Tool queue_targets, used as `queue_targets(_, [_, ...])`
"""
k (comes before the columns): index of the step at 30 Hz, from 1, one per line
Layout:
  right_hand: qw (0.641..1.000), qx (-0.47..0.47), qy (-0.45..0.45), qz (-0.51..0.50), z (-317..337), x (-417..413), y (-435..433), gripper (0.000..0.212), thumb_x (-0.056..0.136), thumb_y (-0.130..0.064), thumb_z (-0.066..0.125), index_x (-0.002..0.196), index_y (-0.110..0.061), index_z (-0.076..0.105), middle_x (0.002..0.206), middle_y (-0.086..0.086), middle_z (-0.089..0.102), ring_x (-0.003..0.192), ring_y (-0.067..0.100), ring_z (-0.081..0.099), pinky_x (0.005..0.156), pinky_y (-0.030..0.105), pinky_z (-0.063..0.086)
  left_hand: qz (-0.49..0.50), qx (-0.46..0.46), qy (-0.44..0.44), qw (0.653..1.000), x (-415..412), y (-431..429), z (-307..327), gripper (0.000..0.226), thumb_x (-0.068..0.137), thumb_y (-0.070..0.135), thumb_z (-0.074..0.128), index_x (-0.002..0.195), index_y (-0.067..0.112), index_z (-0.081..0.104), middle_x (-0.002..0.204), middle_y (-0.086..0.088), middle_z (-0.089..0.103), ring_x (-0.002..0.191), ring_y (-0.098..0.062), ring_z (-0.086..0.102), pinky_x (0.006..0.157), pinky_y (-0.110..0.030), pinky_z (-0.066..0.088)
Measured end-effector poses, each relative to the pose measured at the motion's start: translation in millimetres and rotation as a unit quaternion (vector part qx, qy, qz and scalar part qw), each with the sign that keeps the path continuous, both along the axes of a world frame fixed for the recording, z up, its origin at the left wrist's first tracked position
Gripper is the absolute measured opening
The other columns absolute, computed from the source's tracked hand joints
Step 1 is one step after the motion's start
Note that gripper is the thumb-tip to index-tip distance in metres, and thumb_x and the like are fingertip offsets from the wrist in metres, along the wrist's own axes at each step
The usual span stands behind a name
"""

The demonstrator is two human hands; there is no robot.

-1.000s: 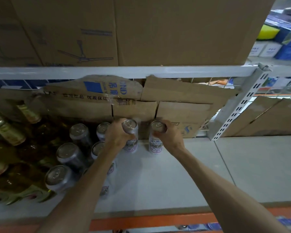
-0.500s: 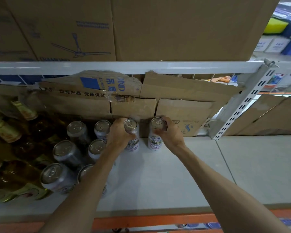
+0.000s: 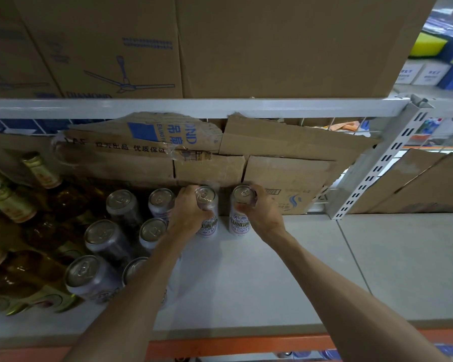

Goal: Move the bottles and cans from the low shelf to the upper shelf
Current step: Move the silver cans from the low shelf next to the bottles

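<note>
Two tall white cans stand upright at the back of the grey shelf, close against the torn cardboard that lines its rear edge. The left hand has its grip clamped round the left can near the top, fingers wrapped over its far side; the right hand is clamped the same way on the right can. Both cans are smooth metal cylinders with dull silver lids, pull tabs, and a printed band of red and blue lettering low on the body; a narrow gap keeps them apart. Just left of the left hand is a cluster of like cans, standing in rows toward the front edge, their round lids catching the light. Further left, at the shelf's left end, glass bottles with gold foil necks and amber bodies stand packed close together. The shelf surface is flat, matt and bare from the right can over to the white slotted upright at the right, and forward to the orange front rail. Overhead a pale metal rail carries big brown cartons, one printed with a ceiling fan.
</note>
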State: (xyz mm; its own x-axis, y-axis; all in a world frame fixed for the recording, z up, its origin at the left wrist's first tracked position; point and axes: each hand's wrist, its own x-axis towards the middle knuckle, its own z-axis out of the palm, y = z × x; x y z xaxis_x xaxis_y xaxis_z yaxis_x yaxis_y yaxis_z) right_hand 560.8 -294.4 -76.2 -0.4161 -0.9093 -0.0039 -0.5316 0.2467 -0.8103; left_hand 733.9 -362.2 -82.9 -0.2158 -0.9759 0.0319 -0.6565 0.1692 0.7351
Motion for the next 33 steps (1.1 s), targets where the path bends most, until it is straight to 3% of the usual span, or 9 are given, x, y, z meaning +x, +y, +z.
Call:
queue_targets(8, [1.0, 0.014, -0.001, 0.015, 0, 0, -1, 0.055, 0.08, -0.019, 0.075, 0.128, -0.022, 0.048, 0.11, 0.003, 0.067, 0.103, 0.025, 0.06, 0.085, 0.038, 0.051, -0.011, -0.005, -0.013, 1.0, -3, 7, 0, 0.064, 0.075, 0.006, 0.077, 0.13, 0.004, 0.045, 0.129, -0.016, 0.045, 0.121, -0.031, 0.046, 0.093, -0.035, 0.039])
queue_targets(13, [1.0, 0.015, -0.019, 0.015, -1, 2, -1, 0.054, 0.081, -0.014, 0.071, 0.128, -0.02, 0.045, 0.112, 0.004, 0.066, 0.105, 0.027, 0.059, 0.089, 0.042, 0.05, -0.008, 0.017, 0.025, 1.0, -8, 9, -1, 0.07, 0.075, 0.002, 0.076, 0.131, -0.002, 0.033, 0.133, -0.021, 0.041, 0.122, -0.033, 0.046, 0.092, -0.032, 0.041])
queue_targets(18, [0.999, 0.023, -0.029, 0.022, 4, 0, 0, 0.055, 0.081, -0.012, 0.07, 0.131, -0.017, 0.046, 0.109, 0.004, 0.065, 0.099, 0.024, 0.06, 0.08, 0.032, 0.047, -0.006, -0.01, 0.038, 0.999, -6, 13, -2, 0.054, 0.076, 0.003, 0.074, 0.12, 0.001, 0.043, 0.124, -0.018, 0.049, 0.113, -0.03, 0.05, 0.083, -0.027, 0.036])
queue_targets(23, [0.999, 0.023, -0.015, 0.025, 2, 3, -1, 0.055, 0.081, -0.016, 0.069, 0.131, -0.019, 0.046, 0.112, 0.006, 0.066, 0.101, 0.027, 0.061, 0.086, 0.041, 0.051, -0.006, -0.016, 0.045, 0.999, -5, 14, -1, 0.049, 0.076, 0.005, 0.074, 0.116, 0.003, 0.046, 0.118, -0.016, 0.051, 0.1, -0.018, 0.047, 0.078, -0.025, 0.034])
queue_targets(27, [0.999, 0.025, 0.019, 0.026, 1, 3, -2, 0.051, 0.084, -0.017, 0.067, 0.13, -0.018, 0.046, 0.113, 0.01, 0.065, 0.1, 0.031, 0.061, 0.085, 0.042, 0.051, -0.006, -0.011, 0.033, 0.999, -6, 13, 1, 0.05, 0.076, 0.004, 0.074, 0.116, 0.001, 0.044, 0.118, -0.016, 0.049, 0.1, -0.017, 0.043, 0.077, -0.025, 0.033])
queue_targets(33, [0.998, 0.044, 0.039, 0.026, 2, 1, -6, 0.051, 0.086, -0.016, 0.067, 0.132, -0.013, 0.045, 0.115, 0.011, 0.064, 0.104, 0.031, 0.061, 0.077, 0.031, 0.043, -0.009, -0.003, 0.025, 1.0, -3, 10, 1, 0.054, 0.076, 0.004, 0.076, 0.117, 0.001, 0.042, 0.122, -0.017, 0.05, 0.111, -0.028, 0.05, 0.079, -0.026, 0.035])
